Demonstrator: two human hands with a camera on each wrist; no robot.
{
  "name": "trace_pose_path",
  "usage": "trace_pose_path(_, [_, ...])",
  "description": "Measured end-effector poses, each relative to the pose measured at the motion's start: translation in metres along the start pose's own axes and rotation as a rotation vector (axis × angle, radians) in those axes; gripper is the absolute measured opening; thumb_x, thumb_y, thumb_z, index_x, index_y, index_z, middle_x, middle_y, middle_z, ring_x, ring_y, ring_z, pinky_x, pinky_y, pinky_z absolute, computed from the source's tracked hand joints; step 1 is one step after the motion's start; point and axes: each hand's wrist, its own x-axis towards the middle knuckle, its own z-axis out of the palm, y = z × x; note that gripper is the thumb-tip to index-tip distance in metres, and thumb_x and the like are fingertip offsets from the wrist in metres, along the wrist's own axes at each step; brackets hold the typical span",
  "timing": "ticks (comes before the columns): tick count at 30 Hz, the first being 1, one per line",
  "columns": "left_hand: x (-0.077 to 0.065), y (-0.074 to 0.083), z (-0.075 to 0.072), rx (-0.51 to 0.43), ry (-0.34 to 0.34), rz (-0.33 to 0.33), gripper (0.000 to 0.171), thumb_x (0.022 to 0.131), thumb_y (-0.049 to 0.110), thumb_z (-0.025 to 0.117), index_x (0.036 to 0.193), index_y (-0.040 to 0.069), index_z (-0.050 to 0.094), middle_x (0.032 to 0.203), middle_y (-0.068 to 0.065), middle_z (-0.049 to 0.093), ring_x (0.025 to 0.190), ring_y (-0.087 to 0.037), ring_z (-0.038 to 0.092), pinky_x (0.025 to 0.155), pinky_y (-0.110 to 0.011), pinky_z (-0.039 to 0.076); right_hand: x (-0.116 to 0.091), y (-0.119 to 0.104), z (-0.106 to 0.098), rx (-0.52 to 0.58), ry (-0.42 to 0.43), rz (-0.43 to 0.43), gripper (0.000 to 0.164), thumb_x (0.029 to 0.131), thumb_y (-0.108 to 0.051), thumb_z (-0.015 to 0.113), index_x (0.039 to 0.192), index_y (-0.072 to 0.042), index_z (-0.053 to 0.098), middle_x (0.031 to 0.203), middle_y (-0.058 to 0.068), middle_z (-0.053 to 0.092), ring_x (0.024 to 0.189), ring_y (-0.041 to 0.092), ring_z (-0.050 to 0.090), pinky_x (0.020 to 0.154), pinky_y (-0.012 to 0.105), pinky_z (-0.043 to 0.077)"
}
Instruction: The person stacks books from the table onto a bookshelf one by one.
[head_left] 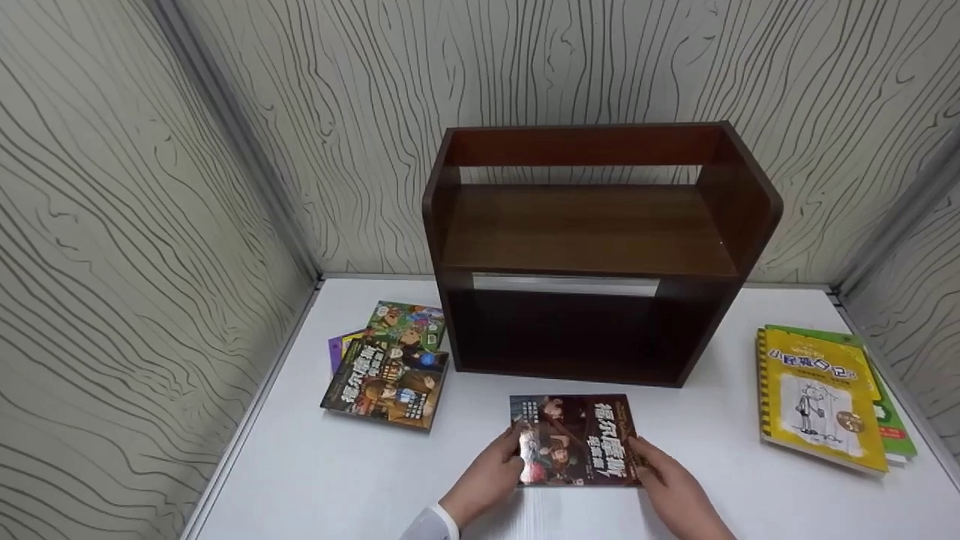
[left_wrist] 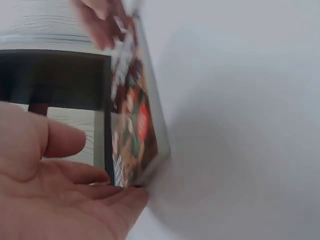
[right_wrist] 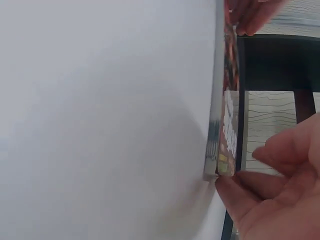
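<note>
A dark red comic-style book [head_left: 574, 442] is in front of the shelf, cover up, with large white characters. At its left side is my left hand [head_left: 487, 469]; the left wrist view shows the fingers nearly straight, fingertips at the book's edge, and the thumb held off the cover. My right hand [head_left: 671, 480] touches the opposite side. There the right wrist view shows fingertips [right_wrist: 224, 187] against the corner, thumb apart from the book. The pale page edge [left_wrist: 152, 100] faces me.
Behind the book stands a dark brown two-level shelf [head_left: 592, 229]. Several books, a brown comic-covered one [head_left: 390, 382] on top, lie overlapped at the left. At the right, a yellow book [head_left: 817, 397] lies over green ones. Patterned panels [head_left: 360, 135] enclose the white table [head_left: 300, 480].
</note>
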Motion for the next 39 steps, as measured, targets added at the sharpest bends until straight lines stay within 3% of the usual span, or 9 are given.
trace_pose_path(4, [-0.011, 0.002, -0.005, -0.252, -0.017, -0.100, 0.049, 0.093, 0.020, 0.042, 0.135, -0.003, 0.038, 0.139, -0.019, 0.036, 0.129, -0.037, 0.027, 0.102, -0.053, 0.024, -0.005, -0.001, -0.005, 0.161, -0.030, 0.131, 0.047, 0.096, -0.019, 0.041, 0.139, -0.002, 0.033, 0.136, 0.022, 0.039, 0.124, 0.040, 0.034, 0.098, 0.054, 0.031])
trace_pose_path(10, [-0.021, 0.004, -0.007, -0.316, -0.060, -0.253, 0.048, 0.090, 0.022, 0.045, 0.130, -0.003, 0.046, 0.134, -0.019, 0.043, 0.125, -0.041, 0.031, 0.096, -0.058, 0.029, -0.010, -0.003, -0.008, 0.280, -0.104, 0.213, 0.056, 0.096, -0.024, 0.041, 0.138, 0.008, 0.025, 0.138, 0.029, 0.031, 0.124, 0.043, 0.031, 0.095, 0.049, 0.038])
trace_pose_path(16, [-0.021, 0.004, -0.008, -0.477, -0.063, -0.264, 0.051, 0.084, 0.012, 0.046, 0.129, -0.011, 0.042, 0.129, -0.022, 0.047, 0.117, -0.036, 0.044, 0.092, -0.053, 0.038, -0.010, -0.005, -0.012, 0.391, -0.124, 0.280, 0.061, 0.095, -0.030, 0.044, 0.138, 0.009, 0.023, 0.138, 0.029, 0.030, 0.123, 0.042, 0.034, 0.094, 0.046, 0.039])
trace_pose_path(20, [-0.019, 0.001, -0.013, -0.599, -0.018, -0.281, 0.048, 0.080, 0.008, 0.046, 0.123, -0.013, 0.045, 0.119, -0.021, 0.053, 0.104, -0.025, 0.053, 0.089, -0.043, 0.043, -0.008, -0.007, -0.020, 0.580, -0.131, 0.340, 0.063, 0.095, -0.030, 0.046, 0.138, 0.009, 0.022, 0.139, 0.029, 0.027, 0.123, 0.040, 0.034, 0.097, 0.046, 0.036])
trace_pose_path(24, [-0.017, -0.004, -0.014, -0.702, -0.007, -0.262, 0.035, 0.088, 0.012, 0.044, 0.115, -0.011, 0.051, 0.108, -0.016, 0.059, 0.099, -0.022, 0.056, 0.088, -0.039, 0.045, -0.006, -0.007, -0.026, 0.767, -0.108, 0.371, 0.059, 0.095, -0.022, 0.046, 0.137, 0.012, 0.021, 0.136, 0.030, 0.030, 0.123, 0.038, 0.036, 0.100, 0.044, 0.034])
trace_pose_path(29, [-0.016, -0.006, -0.014, -0.716, -0.016, -0.250, 0.041, 0.091, 0.018, 0.042, 0.120, -0.011, 0.050, 0.116, -0.018, 0.057, 0.112, -0.030, 0.051, 0.096, -0.047, 0.037, -0.008, -0.008, -0.026, 0.820, -0.063, 0.342, 0.056, 0.096, -0.018, 0.043, 0.136, 0.014, 0.022, 0.133, 0.031, 0.035, 0.120, 0.038, 0.039, 0.100, 0.047, 0.032])
trace_pose_path(32, [-0.016, -0.006, -0.014, -0.731, -0.024, -0.238, 0.044, 0.093, 0.019, 0.042, 0.124, -0.011, 0.046, 0.119, -0.021, 0.055, 0.113, -0.033, 0.050, 0.095, -0.050, 0.036, -0.009, -0.009, -0.026, 0.841, -0.064, 0.325, 0.057, 0.096, -0.019, 0.041, 0.137, 0.013, 0.018, 0.135, 0.032, 0.032, 0.123, 0.041, 0.035, 0.100, 0.049, 0.030])
trace_pose_path(35, [-0.016, -0.009, -0.013, -0.777, -0.013, -0.234, 0.045, 0.094, 0.017, 0.042, 0.128, -0.013, 0.039, 0.117, -0.022, 0.056, 0.108, -0.031, 0.054, 0.090, -0.046, 0.043, -0.009, -0.008, -0.024, 0.871, -0.065, 0.319, 0.056, 0.097, -0.017, 0.038, 0.139, 0.011, 0.015, 0.137, 0.033, 0.028, 0.123, 0.042, 0.033, 0.099, 0.050, 0.031])
trace_pose_path(39, [-0.011, -0.014, -0.010, -0.796, 0.034, -0.268, 0.046, 0.093, 0.009, 0.044, 0.131, -0.014, 0.034, 0.110, -0.016, 0.059, 0.097, -0.023, 0.059, 0.081, -0.035, 0.050, -0.004, -0.004, -0.018, 0.894, -0.050, 0.312, 0.057, 0.097, -0.015, 0.038, 0.140, 0.010, 0.011, 0.137, 0.034, 0.025, 0.119, 0.039, 0.041, 0.097, 0.047, 0.036])
